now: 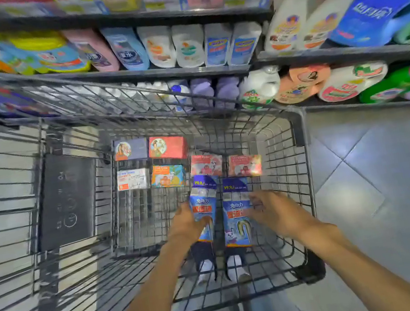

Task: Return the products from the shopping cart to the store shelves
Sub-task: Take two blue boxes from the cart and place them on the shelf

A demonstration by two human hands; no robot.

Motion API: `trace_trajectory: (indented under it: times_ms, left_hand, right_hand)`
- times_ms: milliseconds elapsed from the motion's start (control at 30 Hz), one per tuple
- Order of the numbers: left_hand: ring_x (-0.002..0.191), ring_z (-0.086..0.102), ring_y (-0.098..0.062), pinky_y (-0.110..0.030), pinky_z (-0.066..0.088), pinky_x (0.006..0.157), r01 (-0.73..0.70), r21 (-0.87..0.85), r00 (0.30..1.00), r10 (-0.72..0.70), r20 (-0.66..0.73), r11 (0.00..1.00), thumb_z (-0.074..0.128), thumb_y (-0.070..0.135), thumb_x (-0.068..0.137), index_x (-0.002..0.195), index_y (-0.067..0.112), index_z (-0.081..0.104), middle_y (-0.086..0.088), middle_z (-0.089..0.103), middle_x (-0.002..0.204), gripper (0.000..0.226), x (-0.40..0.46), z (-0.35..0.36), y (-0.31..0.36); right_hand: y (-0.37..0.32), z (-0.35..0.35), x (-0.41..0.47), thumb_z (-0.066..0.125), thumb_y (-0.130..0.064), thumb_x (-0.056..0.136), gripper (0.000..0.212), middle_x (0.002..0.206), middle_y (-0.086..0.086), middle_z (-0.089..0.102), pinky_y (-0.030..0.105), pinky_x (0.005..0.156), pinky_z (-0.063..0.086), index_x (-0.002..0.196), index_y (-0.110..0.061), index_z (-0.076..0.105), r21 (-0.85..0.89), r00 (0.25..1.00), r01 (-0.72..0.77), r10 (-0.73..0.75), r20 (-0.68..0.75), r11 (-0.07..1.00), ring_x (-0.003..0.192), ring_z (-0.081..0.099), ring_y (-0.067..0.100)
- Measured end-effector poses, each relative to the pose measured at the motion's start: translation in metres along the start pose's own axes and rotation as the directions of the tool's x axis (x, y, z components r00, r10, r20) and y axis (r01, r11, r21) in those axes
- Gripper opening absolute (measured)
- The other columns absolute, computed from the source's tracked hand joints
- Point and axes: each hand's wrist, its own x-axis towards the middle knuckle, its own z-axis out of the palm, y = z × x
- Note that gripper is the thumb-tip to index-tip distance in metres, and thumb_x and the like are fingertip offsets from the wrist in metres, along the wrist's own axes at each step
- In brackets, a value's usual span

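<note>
Nearest you, your two forearms reach down over the near rim of the shopping cart [249, 298], and below it your legs and white shoes show through the wire floor.

Your left hand [187, 226] grips the left blue pouch [203, 207]: the thumb lies across its front and the other fingers curl round its left edge. Your right hand [272, 210] holds the right blue pouch [237, 220], with its fingers [256, 203] curled onto the pouch's right edge. The two pouches stand upright side by side in the near part of the basket, just apart, each with a dark blue top strip carrying a yellow price.

Just beyond the pouches, two red-and-pink boxes [207, 165] lie on the wire floor toward the cart's right side. To their left sit a white box [132, 179] and an orange-and-teal box [167, 175], touching or nearly so. Behind those, against the cart's far wall, a purple box [131, 149] and a red box [167, 147] sit side by side.

A dark flap with white markings [66, 200] hangs on the cart's left wall.

Past the cart's far rim, the store shelves [184, 73] carry rows of refill pouches and bottles, blurred; the lowest row holds white, purple, orange and green bottles. Grey floor tiles [374, 154] lie to your right.
</note>
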Motion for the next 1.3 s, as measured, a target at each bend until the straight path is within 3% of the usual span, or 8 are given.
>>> trace_trajectory:
  times_ms: [133, 267, 600, 733, 800, 1000, 1167, 1300]
  left_hand:
    - [0.126, 0.053, -0.036, -0.049, 0.050, 0.100, 0.063, -0.064, 0.997, -0.060, 0.045, 0.996, 0.075, 0.053, 0.081, 0.136, 0.009, 0.040, -0.017, 0.046, 0.142, 0.079, 0.051, 0.030, -0.017]
    - [0.140, 0.038, -0.040, -0.052, 0.045, 0.106, 0.081, -0.001, 0.996, -0.081, 0.027, 0.997, 0.067, 0.060, 0.085, 0.152, 0.003, 0.020, -0.020, 0.015, 0.160, 0.100, 0.078, 0.052, -0.024]
    - [0.129, 0.049, -0.039, -0.051, 0.051, 0.099, 0.089, -0.084, 0.995, -0.093, -0.046, 0.992, 0.081, 0.059, 0.072, 0.144, 0.003, 0.032, -0.020, 0.036, 0.147, 0.103, 0.084, 0.056, -0.030]
    - [0.087, 0.067, -0.036, -0.052, 0.058, 0.076, 0.032, -0.210, 0.999, -0.027, 0.029, 0.977, 0.067, 0.073, 0.052, 0.102, 0.017, 0.051, -0.016, 0.063, 0.104, 0.077, 0.082, 0.042, -0.052]
    - [0.085, 0.068, -0.024, -0.043, 0.057, 0.071, -0.032, -0.200, 0.999, 0.036, 0.019, 0.979, 0.069, 0.076, 0.054, 0.099, 0.025, 0.055, 0.001, 0.065, 0.092, 0.070, 0.067, 0.030, -0.061]
    - [0.082, 0.070, -0.012, -0.028, 0.054, 0.071, -0.108, -0.301, 0.994, 0.103, -0.035, 0.948, 0.089, 0.035, 0.071, 0.097, 0.031, 0.061, 0.010, 0.073, 0.088, 0.038, 0.017, -0.006, -0.058]
    - [0.080, 0.070, -0.007, -0.016, 0.051, 0.063, -0.131, -0.290, 0.991, 0.122, -0.050, 0.948, 0.087, 0.018, 0.075, 0.097, 0.028, 0.063, 0.007, 0.074, 0.087, 0.034, 0.018, -0.004, -0.064]
    - [0.077, 0.067, 0.006, -0.013, 0.046, 0.062, -0.154, -0.315, 0.988, 0.136, -0.079, 0.937, 0.086, 0.019, 0.076, 0.097, 0.031, 0.062, 0.012, 0.074, 0.085, 0.035, 0.018, -0.006, -0.064]
  right_hand:
    - [0.029, 0.032, 0.036, 0.047, -0.071, 0.081, 0.053, 0.106, -0.007, 0.069, 0.044, 0.083, 0.056, 0.119, -0.035, 0.057, 0.025, 0.997, -0.023, 0.021, 0.078, 0.999, 0.100, 0.063, 0.016]
    - [0.027, 0.046, 0.049, 0.058, -0.052, 0.093, 0.043, 0.119, -0.011, 0.061, 0.034, 0.093, 0.049, 0.130, -0.030, 0.054, 0.058, 0.997, -0.049, 0.046, 0.059, 0.997, 0.108, 0.059, 0.012]
    - [0.027, 0.061, 0.060, 0.061, -0.051, 0.091, 0.049, 0.119, -0.004, 0.067, 0.037, 0.091, 0.052, 0.132, -0.027, 0.057, 0.003, 0.994, -0.108, 0.108, 0.029, 0.994, 0.107, 0.065, 0.019]
    - [0.029, 0.057, 0.055, 0.062, -0.048, 0.092, 0.045, 0.117, -0.004, 0.068, 0.036, 0.089, 0.052, 0.129, -0.024, 0.059, 0.032, 0.991, -0.130, 0.129, 0.014, 0.991, 0.106, 0.065, 0.019]
    - [0.031, 0.063, 0.056, 0.060, -0.054, 0.090, 0.043, 0.115, -0.005, 0.070, 0.038, 0.087, 0.054, 0.124, -0.027, 0.061, 0.050, 0.988, -0.154, 0.153, 0.023, 0.987, 0.103, 0.066, 0.019]
    - [0.067, 0.096, 0.081, 0.050, -0.077, 0.069, 0.068, 0.107, 0.003, 0.068, 0.042, 0.079, 0.058, 0.112, -0.025, 0.062, 0.165, 0.962, -0.264, 0.271, -0.019, 0.950, 0.092, 0.067, 0.020]
    - [0.068, 0.123, 0.105, 0.069, -0.066, 0.075, 0.096, 0.147, 0.011, 0.037, 0.042, 0.105, 0.044, 0.148, -0.014, 0.033, 0.177, 0.932, -0.344, 0.359, -0.056, 0.922, 0.134, 0.039, 0.028]
    - [0.059, 0.129, 0.111, 0.068, -0.071, 0.073, 0.107, 0.143, 0.013, 0.035, 0.044, 0.106, 0.039, 0.147, -0.006, 0.026, 0.175, 0.893, -0.414, 0.436, -0.113, 0.893, 0.133, 0.035, 0.034]
